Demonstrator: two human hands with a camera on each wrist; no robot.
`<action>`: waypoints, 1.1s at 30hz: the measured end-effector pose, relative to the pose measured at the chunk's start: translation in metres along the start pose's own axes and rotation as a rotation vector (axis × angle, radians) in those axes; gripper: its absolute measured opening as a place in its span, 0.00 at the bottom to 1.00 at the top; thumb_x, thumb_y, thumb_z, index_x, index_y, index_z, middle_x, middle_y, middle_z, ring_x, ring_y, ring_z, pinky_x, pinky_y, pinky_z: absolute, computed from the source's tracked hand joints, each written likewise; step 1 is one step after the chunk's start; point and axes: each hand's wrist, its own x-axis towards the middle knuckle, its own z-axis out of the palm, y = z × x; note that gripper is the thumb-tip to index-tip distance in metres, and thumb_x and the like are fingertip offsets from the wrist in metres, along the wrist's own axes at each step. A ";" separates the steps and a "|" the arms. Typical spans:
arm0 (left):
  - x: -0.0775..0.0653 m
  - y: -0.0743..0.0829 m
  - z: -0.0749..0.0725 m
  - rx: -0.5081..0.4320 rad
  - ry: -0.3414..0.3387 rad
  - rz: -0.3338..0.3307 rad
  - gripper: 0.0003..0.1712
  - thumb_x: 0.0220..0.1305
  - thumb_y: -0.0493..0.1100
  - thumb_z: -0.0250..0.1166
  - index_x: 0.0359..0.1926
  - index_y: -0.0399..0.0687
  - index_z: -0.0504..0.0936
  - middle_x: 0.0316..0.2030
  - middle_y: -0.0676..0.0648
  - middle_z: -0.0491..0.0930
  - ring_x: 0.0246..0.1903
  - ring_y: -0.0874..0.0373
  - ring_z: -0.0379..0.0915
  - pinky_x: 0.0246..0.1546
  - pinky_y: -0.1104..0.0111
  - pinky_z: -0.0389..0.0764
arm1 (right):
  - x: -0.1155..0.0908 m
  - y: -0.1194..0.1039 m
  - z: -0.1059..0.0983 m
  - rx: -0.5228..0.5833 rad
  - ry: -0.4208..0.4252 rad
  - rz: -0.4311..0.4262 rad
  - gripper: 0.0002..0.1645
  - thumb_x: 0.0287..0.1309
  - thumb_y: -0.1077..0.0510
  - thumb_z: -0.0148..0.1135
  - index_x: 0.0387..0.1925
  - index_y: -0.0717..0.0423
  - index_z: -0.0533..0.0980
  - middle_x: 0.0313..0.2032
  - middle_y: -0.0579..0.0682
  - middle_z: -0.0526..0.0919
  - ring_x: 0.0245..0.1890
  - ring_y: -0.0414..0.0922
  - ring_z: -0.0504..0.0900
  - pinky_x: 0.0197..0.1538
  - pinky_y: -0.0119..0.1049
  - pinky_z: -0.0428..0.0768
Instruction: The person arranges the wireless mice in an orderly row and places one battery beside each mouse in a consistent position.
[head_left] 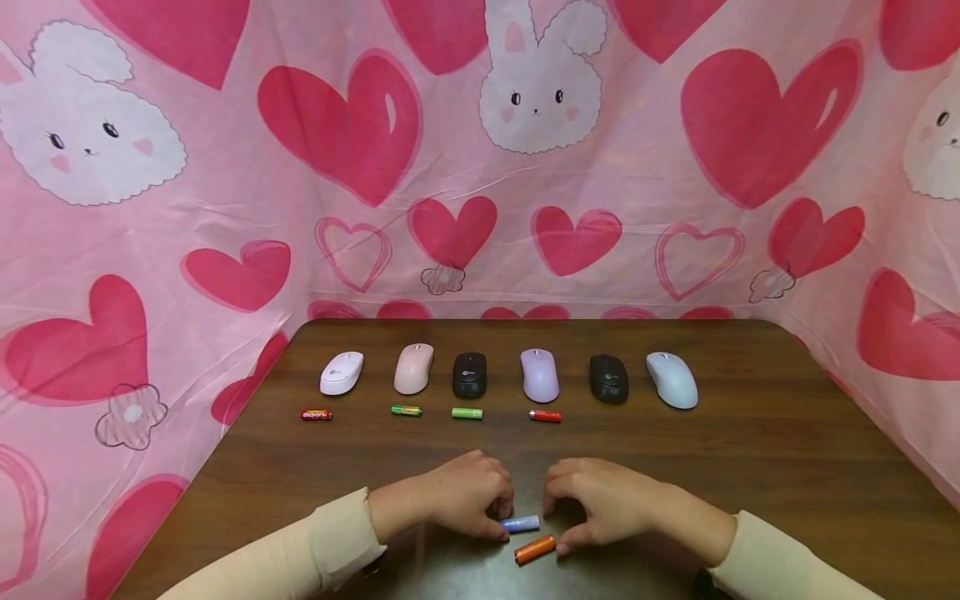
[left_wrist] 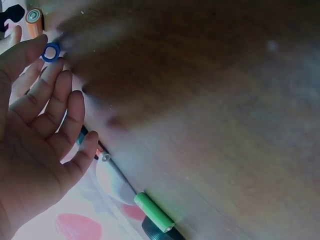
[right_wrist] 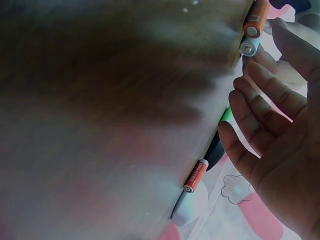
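Note:
My left hand (head_left: 468, 496) is low at the table's middle. Its thumb and index finger pinch the left end of a blue battery (head_left: 523, 524); in the left wrist view the ringed end of that blue battery (left_wrist: 50, 52) shows between the two fingertips. An orange battery (head_left: 535, 550) lies just nearer, slanted on the table. My right hand (head_left: 603, 500) is to the right of both batteries, fingers loosely bent and thumb tip close to the orange battery's right end. Nothing is held in it; the right wrist view shows the orange battery (right_wrist: 256, 19) beyond the thumb.
Across the back of the wooden table (head_left: 750, 450) stand several computer mice, among them a white mouse (head_left: 342, 372) and a lilac mouse (head_left: 540, 375). Before them lie a dark red battery (head_left: 317, 414), a green-yellow battery (head_left: 407, 410), a light green battery (head_left: 467, 413) and a red battery (head_left: 545, 416).

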 end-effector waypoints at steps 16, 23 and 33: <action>-0.002 -0.001 -0.005 -0.003 0.042 -0.059 0.09 0.52 0.53 0.72 0.24 0.61 0.81 0.23 0.68 0.69 0.28 0.74 0.63 0.32 0.75 0.63 | 0.000 0.002 0.004 0.006 -0.022 0.011 0.18 0.54 0.36 0.67 0.39 0.41 0.79 0.40 0.30 0.73 0.42 0.30 0.73 0.44 0.30 0.75; -0.005 -0.003 -0.009 -0.009 0.055 -0.084 0.09 0.52 0.53 0.72 0.23 0.61 0.80 0.23 0.67 0.69 0.28 0.73 0.63 0.34 0.74 0.63 | 0.001 -0.001 0.004 -0.012 -0.049 0.016 0.18 0.52 0.36 0.68 0.37 0.41 0.79 0.39 0.29 0.73 0.42 0.30 0.73 0.45 0.31 0.75; -0.009 -0.006 -0.013 -0.006 0.070 -0.088 0.10 0.52 0.52 0.72 0.23 0.60 0.79 0.24 0.66 0.69 0.29 0.72 0.64 0.35 0.73 0.63 | 0.006 -0.006 0.005 -0.054 -0.069 0.001 0.16 0.52 0.40 0.70 0.36 0.42 0.79 0.38 0.30 0.72 0.39 0.28 0.72 0.43 0.30 0.74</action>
